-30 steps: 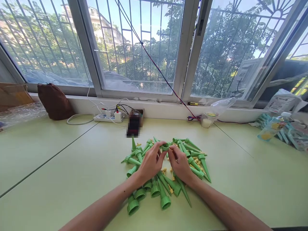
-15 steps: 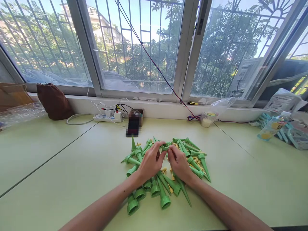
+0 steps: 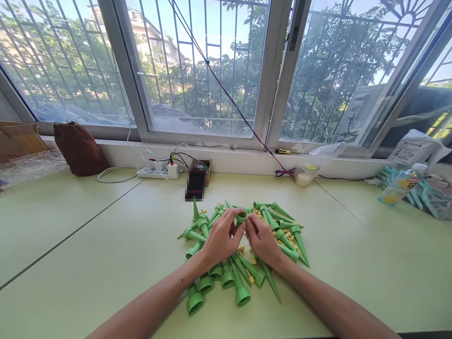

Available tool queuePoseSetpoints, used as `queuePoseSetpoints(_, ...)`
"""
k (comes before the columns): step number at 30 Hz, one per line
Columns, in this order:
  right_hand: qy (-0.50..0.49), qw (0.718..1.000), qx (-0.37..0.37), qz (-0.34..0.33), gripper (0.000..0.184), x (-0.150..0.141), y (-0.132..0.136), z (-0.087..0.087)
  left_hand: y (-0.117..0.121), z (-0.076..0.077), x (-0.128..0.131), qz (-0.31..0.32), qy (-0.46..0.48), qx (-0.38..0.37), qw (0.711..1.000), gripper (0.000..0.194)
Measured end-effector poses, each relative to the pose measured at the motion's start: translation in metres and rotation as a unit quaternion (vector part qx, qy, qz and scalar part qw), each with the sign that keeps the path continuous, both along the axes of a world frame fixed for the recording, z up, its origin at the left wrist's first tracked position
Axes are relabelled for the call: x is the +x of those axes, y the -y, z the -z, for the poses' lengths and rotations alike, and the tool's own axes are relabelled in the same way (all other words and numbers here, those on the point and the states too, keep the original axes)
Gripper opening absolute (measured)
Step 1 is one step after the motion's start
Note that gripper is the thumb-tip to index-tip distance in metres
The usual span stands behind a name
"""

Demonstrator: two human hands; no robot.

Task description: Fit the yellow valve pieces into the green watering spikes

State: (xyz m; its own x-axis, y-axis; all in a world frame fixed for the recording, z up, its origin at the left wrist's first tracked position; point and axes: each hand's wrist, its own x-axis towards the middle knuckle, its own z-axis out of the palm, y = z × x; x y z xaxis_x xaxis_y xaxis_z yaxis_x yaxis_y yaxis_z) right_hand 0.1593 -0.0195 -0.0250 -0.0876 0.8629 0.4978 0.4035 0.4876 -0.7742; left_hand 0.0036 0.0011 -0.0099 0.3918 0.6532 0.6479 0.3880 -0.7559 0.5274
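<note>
The left hand [image 3: 222,235] is pinching a hollow green cone [image 3: 241,219], its round mouth facing upward, over other cones [image 3: 243,296] and yellow pegs [image 3: 253,256]. The right hand [image 3: 263,238] is bunching its fingertips just beside it; on what, I cannot tell. Both are keeping nearly the same pose as a second ago. The pale green table [image 3: 106,263] is stretching toward a brown bag [image 3: 80,149], barred windows [image 3: 212,94] and trees [image 3: 318,80].

Just one view, up on my head, looking forward and down, my left hand [image 3: 221,238] and right hand [image 3: 263,239] close below centre, table [image 3: 106,263] spread beneath, windows [image 3: 205,75] across the top
</note>
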Motion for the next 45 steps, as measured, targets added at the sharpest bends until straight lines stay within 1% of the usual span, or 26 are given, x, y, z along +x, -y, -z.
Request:
queuePoseSetpoints(26,-0.009,1.000,-0.014,-0.023,0.023,0.0006,-0.0014,0.0016,-0.0016,-0.0009,-0.0005,0.009,-0.011,-0.013,1.000,0.023)
queuePoseSetpoints(45,-0.012,1.000,-0.010,-0.023,0.024,-0.0003,-0.0008,0.0000,-0.0029,0.0014,-0.0002,-0.009,-0.013,-0.019,1.000,0.017)
